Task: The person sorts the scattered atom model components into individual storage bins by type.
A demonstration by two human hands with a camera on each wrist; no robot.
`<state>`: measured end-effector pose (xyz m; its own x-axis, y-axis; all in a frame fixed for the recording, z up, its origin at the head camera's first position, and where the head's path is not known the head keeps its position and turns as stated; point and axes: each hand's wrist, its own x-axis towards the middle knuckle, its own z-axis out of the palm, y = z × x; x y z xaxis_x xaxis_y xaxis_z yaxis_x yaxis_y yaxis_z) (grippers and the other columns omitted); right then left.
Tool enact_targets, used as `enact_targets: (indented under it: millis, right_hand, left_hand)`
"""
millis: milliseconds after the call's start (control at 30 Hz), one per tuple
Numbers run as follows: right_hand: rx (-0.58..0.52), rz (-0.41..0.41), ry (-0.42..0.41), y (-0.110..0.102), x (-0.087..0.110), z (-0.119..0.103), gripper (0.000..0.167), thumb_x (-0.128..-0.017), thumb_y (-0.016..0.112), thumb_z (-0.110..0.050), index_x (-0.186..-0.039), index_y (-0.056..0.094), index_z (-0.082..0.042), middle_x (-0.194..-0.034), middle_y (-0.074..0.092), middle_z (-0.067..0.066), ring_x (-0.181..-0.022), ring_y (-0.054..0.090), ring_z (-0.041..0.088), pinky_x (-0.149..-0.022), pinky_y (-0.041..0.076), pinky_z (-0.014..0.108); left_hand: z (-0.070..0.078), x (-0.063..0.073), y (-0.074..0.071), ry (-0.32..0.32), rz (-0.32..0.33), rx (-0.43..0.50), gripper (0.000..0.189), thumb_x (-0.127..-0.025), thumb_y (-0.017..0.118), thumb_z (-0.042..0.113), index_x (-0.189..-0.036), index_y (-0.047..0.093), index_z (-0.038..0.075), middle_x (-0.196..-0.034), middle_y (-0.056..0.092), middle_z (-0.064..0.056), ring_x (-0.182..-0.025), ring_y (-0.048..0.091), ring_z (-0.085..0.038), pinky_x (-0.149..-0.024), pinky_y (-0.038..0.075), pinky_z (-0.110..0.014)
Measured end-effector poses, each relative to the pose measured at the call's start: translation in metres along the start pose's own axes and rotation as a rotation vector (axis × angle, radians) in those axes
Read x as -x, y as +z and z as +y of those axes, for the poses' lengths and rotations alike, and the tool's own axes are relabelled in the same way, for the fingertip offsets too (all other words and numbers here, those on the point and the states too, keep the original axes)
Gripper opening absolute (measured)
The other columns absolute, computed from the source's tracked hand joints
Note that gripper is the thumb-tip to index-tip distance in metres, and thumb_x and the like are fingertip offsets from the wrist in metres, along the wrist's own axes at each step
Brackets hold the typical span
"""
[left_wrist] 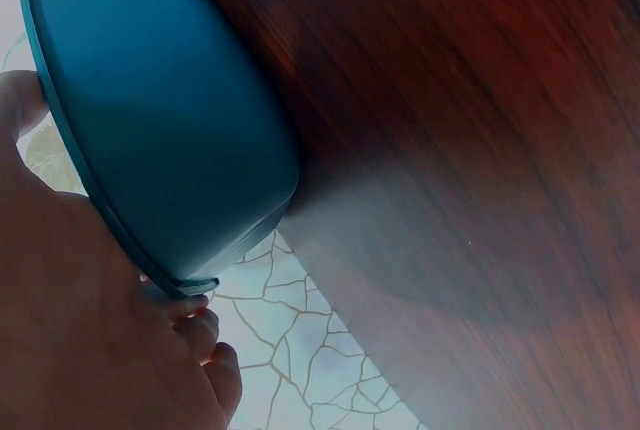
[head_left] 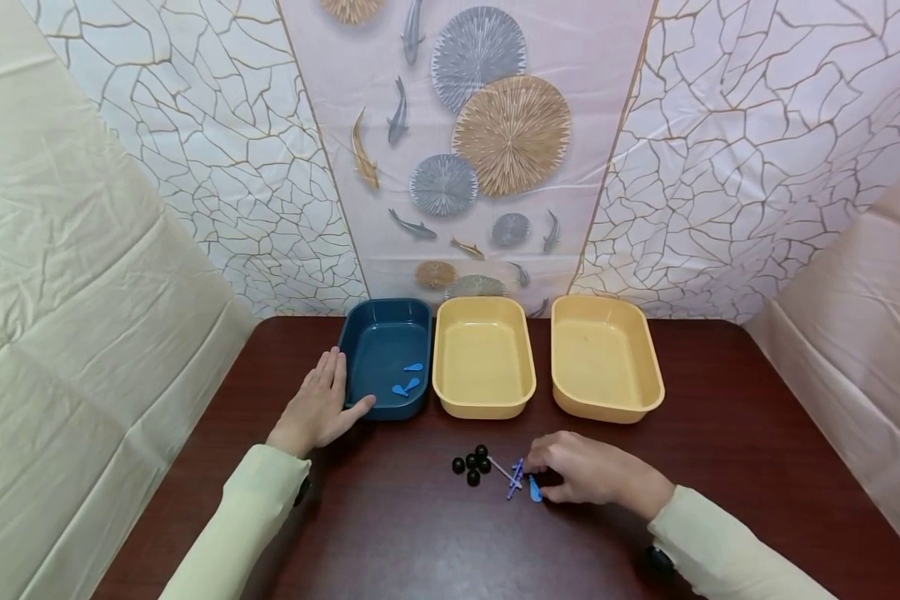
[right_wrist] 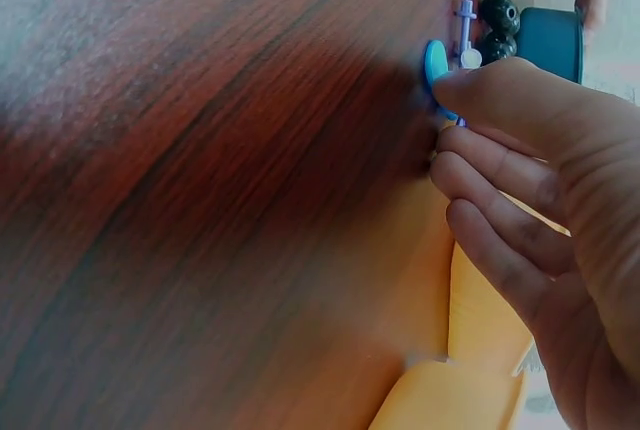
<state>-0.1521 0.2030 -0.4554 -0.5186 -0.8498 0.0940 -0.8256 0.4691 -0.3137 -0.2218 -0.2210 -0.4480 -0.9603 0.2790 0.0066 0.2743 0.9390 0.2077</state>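
Observation:
My left hand [head_left: 317, 408] rests on the near left corner of a dark blue tray [head_left: 385, 305], fingers extended along its left side and thumb over the rim. Inside that tray lie 3 small blue teardrop-shaped pieces [head_left: 413, 367]. Over the table, my right hand [head_left: 588, 468] pinches another flat blue teardrop-shaped piece [head_left: 536, 490] between thumb and index finger. Just left of it are thin purple sticks [head_left: 515, 482] with small crossbars and a pale stick [head_left: 501, 468]. Several shiny black beads [head_left: 473, 477] sit left of the sticks.
Two yellow trays stand right of the blue one, the middle tray [head_left: 483, 412] close beside it and the right tray [head_left: 607, 413] past a gap. Patterned cloth [head_left: 457, 250] hangs behind the dark wooden table [head_left: 435, 542].

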Motion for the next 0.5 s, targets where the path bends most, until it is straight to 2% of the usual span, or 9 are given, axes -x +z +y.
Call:
enact_targets:
  millis: [267, 500]
  right_hand:
    - [0.03, -0.023, -0.055, 0.0006, -0.0056, -0.0008, 0.014, -0.084, 0.084, -0.009, -0.092, 0.076, -0.017, -0.09, 0.07, -0.008, -0.085, 0.065, 0.003, -0.077, 0.054, 0.013]
    - [-0.01, -0.057, -0.019, 0.002, -0.0072, -0.0018, 0.019, -0.082, 0.085, -0.006, -0.079, 0.071, -0.019, -0.078, 0.064, -0.007, -0.072, 0.056, 0.0, -0.061, 0.04, 0.005]
  left_hand:
    - [0.0007, 0.0001, 0.0001, 0.003, 0.002, -0.005, 0.097, -0.104, 0.05, 0.057, -0.164, 0.015, -0.01, -0.174, 0.014, -0.03, -0.161, 0.016, -0.052, -0.13, 0.023, -0.064]
    - [0.0003, 0.0006, 0.0001, 0.002, -0.002, -0.005, 0.097, -0.104, 0.05, 0.058, -0.164, 0.016, -0.011, -0.174, 0.014, -0.03, -0.162, 0.015, -0.051, -0.131, 0.022, -0.063]
